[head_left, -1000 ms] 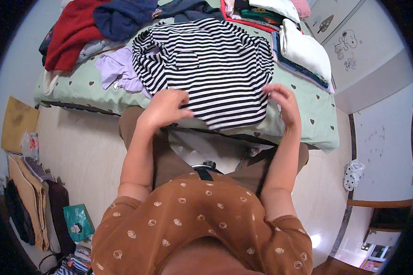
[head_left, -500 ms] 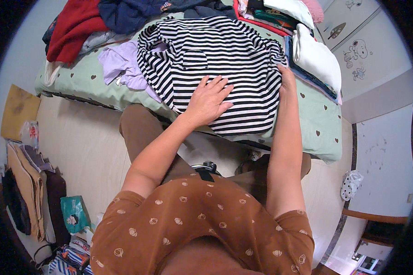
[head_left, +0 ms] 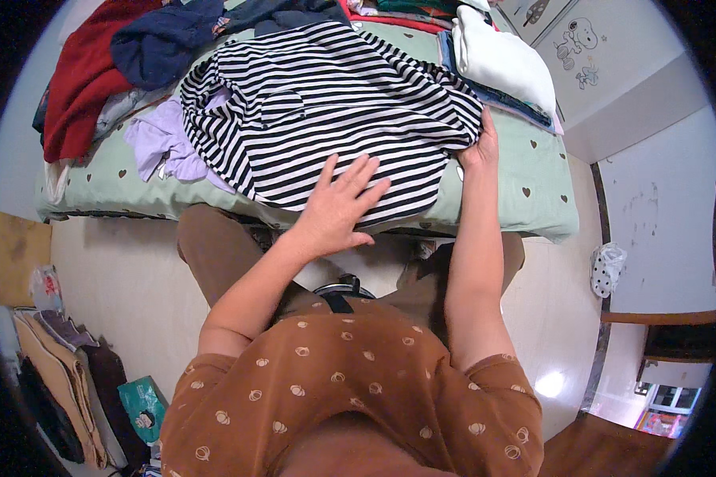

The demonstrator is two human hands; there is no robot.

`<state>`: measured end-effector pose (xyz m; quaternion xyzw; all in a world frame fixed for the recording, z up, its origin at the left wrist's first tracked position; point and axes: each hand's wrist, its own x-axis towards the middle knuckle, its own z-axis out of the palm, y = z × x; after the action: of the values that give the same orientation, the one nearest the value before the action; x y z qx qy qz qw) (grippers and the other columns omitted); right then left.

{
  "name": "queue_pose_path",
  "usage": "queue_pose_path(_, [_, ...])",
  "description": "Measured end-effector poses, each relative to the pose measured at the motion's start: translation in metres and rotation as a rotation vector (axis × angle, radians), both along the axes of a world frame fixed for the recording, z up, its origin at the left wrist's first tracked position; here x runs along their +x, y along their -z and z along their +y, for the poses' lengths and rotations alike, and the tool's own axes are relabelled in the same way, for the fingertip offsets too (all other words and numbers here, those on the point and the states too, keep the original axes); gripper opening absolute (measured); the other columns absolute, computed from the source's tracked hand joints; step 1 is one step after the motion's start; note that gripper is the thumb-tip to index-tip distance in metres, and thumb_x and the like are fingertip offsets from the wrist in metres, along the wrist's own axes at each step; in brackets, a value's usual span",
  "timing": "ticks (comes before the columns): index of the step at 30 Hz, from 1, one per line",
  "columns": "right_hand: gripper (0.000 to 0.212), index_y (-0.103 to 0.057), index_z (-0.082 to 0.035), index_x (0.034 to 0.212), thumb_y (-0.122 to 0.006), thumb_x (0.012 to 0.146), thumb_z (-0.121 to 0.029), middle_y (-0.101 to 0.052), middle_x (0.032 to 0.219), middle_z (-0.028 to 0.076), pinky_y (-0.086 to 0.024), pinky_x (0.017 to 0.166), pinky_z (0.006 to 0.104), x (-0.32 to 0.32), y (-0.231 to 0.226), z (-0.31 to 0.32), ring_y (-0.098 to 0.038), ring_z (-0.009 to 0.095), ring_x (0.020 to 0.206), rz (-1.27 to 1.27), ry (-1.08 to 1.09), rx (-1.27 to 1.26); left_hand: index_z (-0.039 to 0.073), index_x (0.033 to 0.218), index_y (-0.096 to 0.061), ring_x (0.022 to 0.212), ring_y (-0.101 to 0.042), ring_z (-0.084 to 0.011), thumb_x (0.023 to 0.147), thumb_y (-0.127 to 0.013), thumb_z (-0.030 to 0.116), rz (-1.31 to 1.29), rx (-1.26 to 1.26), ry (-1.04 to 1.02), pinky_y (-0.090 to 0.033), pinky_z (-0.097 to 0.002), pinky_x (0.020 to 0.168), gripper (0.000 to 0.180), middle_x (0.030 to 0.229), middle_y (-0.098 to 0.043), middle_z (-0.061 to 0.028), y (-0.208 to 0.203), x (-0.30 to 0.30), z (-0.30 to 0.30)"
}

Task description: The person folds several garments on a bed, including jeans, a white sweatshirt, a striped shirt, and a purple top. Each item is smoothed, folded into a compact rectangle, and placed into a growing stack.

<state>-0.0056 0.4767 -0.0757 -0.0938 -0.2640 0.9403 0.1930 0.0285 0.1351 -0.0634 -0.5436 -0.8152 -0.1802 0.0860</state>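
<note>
A black-and-white striped long-sleeved shirt with a chest pocket lies spread on the bed's green heart-print cover. My left hand is over the shirt's near edge, fingers spread, holding nothing. At the shirt's right side my right hand grips the end of a sleeve, its fingers partly hidden behind the cloth. The sleeve stretches out toward that hand from the shirt's shoulder. Beneath the shirt's left side a lilac garment sticks out.
Red clothing and navy clothing are heaped at the far left. A folded white garment tops a pile at the far right. Folded fabric and a green bag stand on the floor at lower left.
My right hand has pulled the sleeve outward, away from the shirt's body. My left hand has slid toward the shirt's near edge. The whole view has shifted a little.
</note>
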Motion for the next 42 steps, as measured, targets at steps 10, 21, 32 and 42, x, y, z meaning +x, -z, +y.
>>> queue_pose_path(10, [0.044,-0.05,0.001,0.137,-0.037,0.106,-0.028,-0.057,0.136,0.02,-0.043,0.108,0.0533,0.006,0.0,0.006,-0.056,0.038,0.124,-0.14,0.107,0.14,0.006,0.093,-0.06,0.092,-0.057,-0.032,0.067,-0.066,0.005,-0.042,0.312,0.066,-0.046,-0.0406,0.081,0.026,0.091,-0.057,-0.01,0.02,-0.006,0.002])
queue_pose_path(21, [0.059,-0.048,0.003,0.138,-0.069,0.087,-0.017,-0.058,0.131,0.017,-0.049,0.096,0.0401,0.052,-0.008,0.026,-0.062,0.028,0.11,-0.494,0.554,1.106,0.002,0.091,-0.065,0.078,-0.061,-0.0283,0.077,-0.076,0.028,-0.574,0.104,0.163,-0.05,-0.0367,0.072,0.031,0.083,-0.062,-0.0111,-0.026,-0.009,-0.021])
queue_pose_path(32, [0.046,-0.071,-0.012,0.116,-0.069,0.078,-0.038,-0.068,0.118,0.018,-0.052,0.092,0.0452,-0.072,-0.04,-0.002,-0.065,0.035,0.106,-0.954,-0.003,2.096,0.009,0.132,-0.058,0.132,-0.047,-0.0295,0.089,-0.065,0.04,0.084,0.196,-0.176,-0.032,-0.0487,0.113,0.054,0.141,-0.052,-0.0146,0.022,-0.073,0.01])
queue_pose_path(42, [0.035,-0.055,0.002,0.126,-0.038,0.102,-0.017,-0.061,0.127,0.019,-0.049,0.101,0.0499,0.023,-0.048,0.06,-0.06,0.033,0.117,0.002,0.508,0.152,0.014,0.14,-0.05,0.144,-0.034,-0.0338,0.069,-0.079,0.047,0.007,0.169,0.04,-0.021,-0.0596,0.116,0.084,0.152,-0.039,-0.0159,0.015,-0.012,0.003])
